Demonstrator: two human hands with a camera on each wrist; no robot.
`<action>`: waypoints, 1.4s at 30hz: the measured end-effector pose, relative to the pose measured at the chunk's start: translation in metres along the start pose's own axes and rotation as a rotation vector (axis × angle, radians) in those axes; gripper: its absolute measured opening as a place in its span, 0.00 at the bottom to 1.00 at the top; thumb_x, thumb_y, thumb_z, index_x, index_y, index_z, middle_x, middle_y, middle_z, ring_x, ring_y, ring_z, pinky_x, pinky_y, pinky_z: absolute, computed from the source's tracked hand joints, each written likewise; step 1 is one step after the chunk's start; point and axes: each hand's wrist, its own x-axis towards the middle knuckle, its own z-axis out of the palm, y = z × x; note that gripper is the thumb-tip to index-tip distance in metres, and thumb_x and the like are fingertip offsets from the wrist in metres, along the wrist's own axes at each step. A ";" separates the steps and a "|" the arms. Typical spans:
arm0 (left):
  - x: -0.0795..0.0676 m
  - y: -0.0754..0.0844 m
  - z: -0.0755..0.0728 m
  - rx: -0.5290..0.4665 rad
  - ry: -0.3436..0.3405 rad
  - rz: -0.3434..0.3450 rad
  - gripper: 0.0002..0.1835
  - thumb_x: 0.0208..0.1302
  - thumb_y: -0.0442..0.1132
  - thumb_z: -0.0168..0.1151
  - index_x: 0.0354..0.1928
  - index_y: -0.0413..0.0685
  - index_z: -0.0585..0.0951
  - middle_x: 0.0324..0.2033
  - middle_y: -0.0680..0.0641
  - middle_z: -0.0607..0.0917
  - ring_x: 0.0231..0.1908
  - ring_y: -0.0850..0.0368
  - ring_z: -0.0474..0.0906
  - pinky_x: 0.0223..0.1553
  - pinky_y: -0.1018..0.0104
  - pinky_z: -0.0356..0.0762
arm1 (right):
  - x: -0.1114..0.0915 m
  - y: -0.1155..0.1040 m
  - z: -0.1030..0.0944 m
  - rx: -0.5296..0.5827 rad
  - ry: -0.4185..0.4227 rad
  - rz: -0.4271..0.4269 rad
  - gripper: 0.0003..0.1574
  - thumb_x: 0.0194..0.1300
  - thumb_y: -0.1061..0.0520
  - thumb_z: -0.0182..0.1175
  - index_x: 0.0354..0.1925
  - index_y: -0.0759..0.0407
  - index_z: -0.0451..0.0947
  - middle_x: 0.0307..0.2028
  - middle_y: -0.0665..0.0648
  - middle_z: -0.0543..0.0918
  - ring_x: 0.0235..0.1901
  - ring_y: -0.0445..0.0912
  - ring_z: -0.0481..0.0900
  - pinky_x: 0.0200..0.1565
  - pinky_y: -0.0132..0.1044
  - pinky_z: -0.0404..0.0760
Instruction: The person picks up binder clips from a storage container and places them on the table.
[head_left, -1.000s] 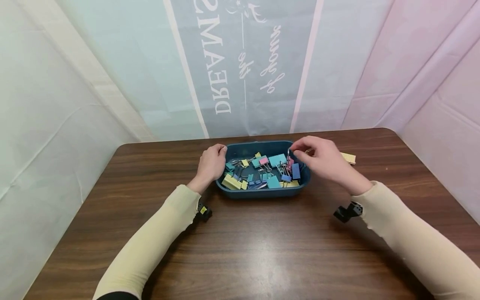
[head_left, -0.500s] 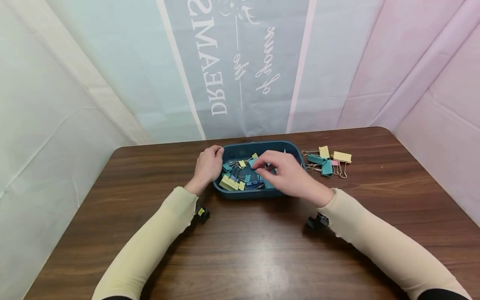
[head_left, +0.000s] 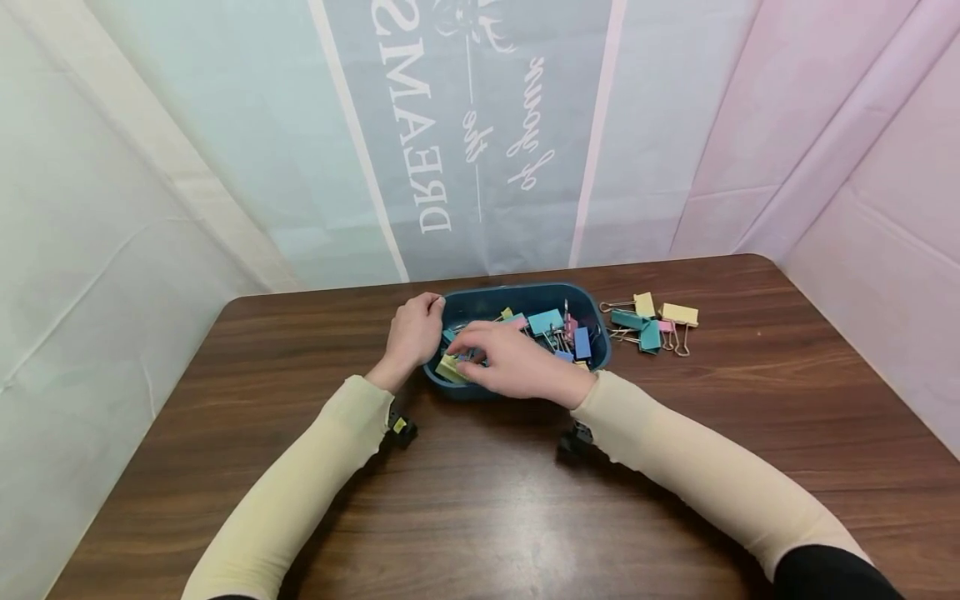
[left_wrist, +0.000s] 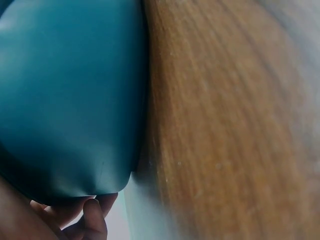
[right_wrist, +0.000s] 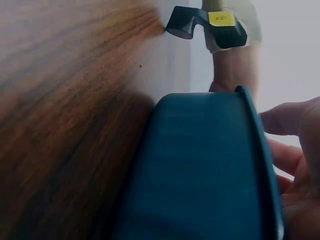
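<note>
A dark teal plastic bin holds several binder clips. My left hand grips its left end, and in the left wrist view the fingers curl at the edge of the bin wall. Over the bin's left half, my right hand reaches in with thumb and forefinger spread apart, close to a yellow binder clip. A teal clip, a blue clip and a pink clip show to its right. The hand covers the clips beneath it.
Right of the bin, a small pile on the wooden table includes a yellow binder clip, a teal clip and a pink clip. A printed curtain hangs behind the table's back edge.
My right hand has moved left, from the bin's right end across to its left half, uncovering the pile on the right. My left hand keeps its grip on the bin.
</note>
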 end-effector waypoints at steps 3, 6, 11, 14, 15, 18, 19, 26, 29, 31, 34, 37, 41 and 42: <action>-0.001 0.000 0.000 0.002 -0.003 0.005 0.21 0.80 0.48 0.42 0.60 0.44 0.77 0.39 0.45 0.80 0.35 0.48 0.75 0.38 0.55 0.72 | 0.009 0.002 0.005 -0.056 -0.059 0.029 0.18 0.70 0.54 0.60 0.55 0.57 0.82 0.51 0.53 0.81 0.43 0.44 0.79 0.48 0.38 0.77; -0.001 0.000 0.000 0.001 -0.005 0.010 0.21 0.81 0.48 0.42 0.60 0.44 0.77 0.37 0.45 0.80 0.33 0.48 0.75 0.37 0.56 0.71 | 0.018 0.005 0.008 -0.088 -0.117 0.060 0.20 0.70 0.52 0.60 0.57 0.58 0.81 0.52 0.54 0.81 0.49 0.46 0.78 0.53 0.41 0.76; 0.000 0.000 0.000 0.001 -0.010 0.006 0.22 0.81 0.48 0.42 0.62 0.43 0.76 0.42 0.43 0.81 0.37 0.47 0.76 0.40 0.54 0.74 | 0.028 0.007 0.011 -0.083 -0.166 0.094 0.22 0.69 0.49 0.64 0.56 0.57 0.81 0.51 0.53 0.83 0.47 0.45 0.78 0.52 0.40 0.76; 0.000 0.000 0.000 0.002 -0.009 0.005 0.22 0.81 0.48 0.42 0.61 0.43 0.76 0.43 0.43 0.81 0.39 0.47 0.76 0.42 0.53 0.74 | 0.030 0.007 0.011 -0.067 -0.154 0.099 0.20 0.66 0.50 0.67 0.54 0.56 0.83 0.48 0.52 0.84 0.42 0.44 0.78 0.48 0.39 0.77; 0.000 0.000 0.000 0.002 -0.008 0.006 0.21 0.81 0.48 0.42 0.61 0.43 0.77 0.43 0.43 0.81 0.39 0.47 0.76 0.42 0.53 0.74 | 0.030 0.007 0.012 -0.065 -0.152 0.102 0.20 0.65 0.51 0.68 0.53 0.56 0.83 0.47 0.52 0.84 0.41 0.44 0.79 0.47 0.39 0.77; 0.000 -0.001 0.000 0.003 -0.002 0.006 0.21 0.81 0.48 0.42 0.61 0.43 0.77 0.44 0.44 0.81 0.40 0.47 0.76 0.43 0.53 0.74 | 0.031 0.006 0.012 -0.065 -0.151 0.116 0.18 0.65 0.53 0.68 0.52 0.55 0.84 0.47 0.52 0.85 0.43 0.45 0.79 0.49 0.40 0.78; 0.000 -0.001 0.000 0.003 -0.002 0.005 0.21 0.81 0.48 0.42 0.61 0.43 0.77 0.43 0.44 0.81 0.40 0.47 0.76 0.43 0.52 0.73 | 0.031 0.006 0.012 -0.068 -0.154 0.122 0.18 0.65 0.54 0.67 0.53 0.55 0.84 0.48 0.52 0.85 0.44 0.45 0.79 0.49 0.40 0.77; -0.001 -0.002 0.002 0.001 -0.002 0.003 0.22 0.81 0.48 0.41 0.61 0.44 0.76 0.45 0.44 0.81 0.40 0.47 0.75 0.43 0.53 0.73 | 0.029 0.006 0.014 -0.096 -0.159 0.136 0.16 0.68 0.57 0.63 0.53 0.52 0.84 0.49 0.51 0.84 0.46 0.44 0.79 0.50 0.40 0.77; -0.002 -0.002 0.002 -0.002 -0.002 0.004 0.22 0.81 0.48 0.41 0.61 0.44 0.76 0.43 0.44 0.80 0.40 0.47 0.75 0.42 0.54 0.72 | 0.028 0.006 0.014 -0.109 -0.140 0.114 0.15 0.69 0.58 0.62 0.52 0.52 0.85 0.48 0.50 0.84 0.45 0.43 0.79 0.49 0.39 0.77; -0.002 -0.001 0.002 -0.004 -0.001 0.006 0.21 0.81 0.48 0.41 0.61 0.44 0.76 0.42 0.44 0.80 0.39 0.46 0.75 0.41 0.54 0.72 | 0.027 0.007 0.014 -0.111 -0.116 0.100 0.14 0.69 0.59 0.61 0.51 0.52 0.85 0.47 0.50 0.84 0.43 0.42 0.79 0.48 0.38 0.78; -0.002 -0.001 0.002 -0.002 0.007 0.008 0.21 0.81 0.48 0.42 0.61 0.44 0.76 0.40 0.44 0.80 0.38 0.47 0.75 0.40 0.54 0.72 | 0.026 0.009 0.015 -0.100 -0.075 0.081 0.13 0.69 0.58 0.61 0.50 0.53 0.86 0.45 0.49 0.84 0.39 0.40 0.79 0.45 0.36 0.78; -0.002 -0.002 0.003 -0.005 0.009 0.010 0.21 0.81 0.48 0.42 0.61 0.44 0.76 0.36 0.44 0.79 0.35 0.47 0.75 0.38 0.55 0.72 | 0.025 0.010 0.014 -0.056 -0.041 0.080 0.14 0.68 0.58 0.61 0.50 0.54 0.85 0.42 0.48 0.84 0.36 0.40 0.78 0.42 0.35 0.78; -0.003 -0.003 0.004 -0.008 0.010 0.011 0.21 0.81 0.48 0.41 0.60 0.45 0.77 0.31 0.44 0.78 0.30 0.47 0.74 0.34 0.57 0.71 | 0.021 0.011 0.013 0.007 -0.013 0.092 0.15 0.68 0.58 0.62 0.52 0.54 0.84 0.40 0.47 0.84 0.34 0.40 0.78 0.40 0.35 0.78; -0.003 -0.003 0.005 -0.007 0.012 0.010 0.21 0.81 0.48 0.41 0.60 0.45 0.77 0.30 0.43 0.78 0.30 0.47 0.74 0.34 0.57 0.71 | 0.020 0.011 0.012 0.017 -0.010 0.095 0.15 0.68 0.57 0.63 0.53 0.54 0.84 0.40 0.47 0.85 0.34 0.40 0.78 0.40 0.35 0.78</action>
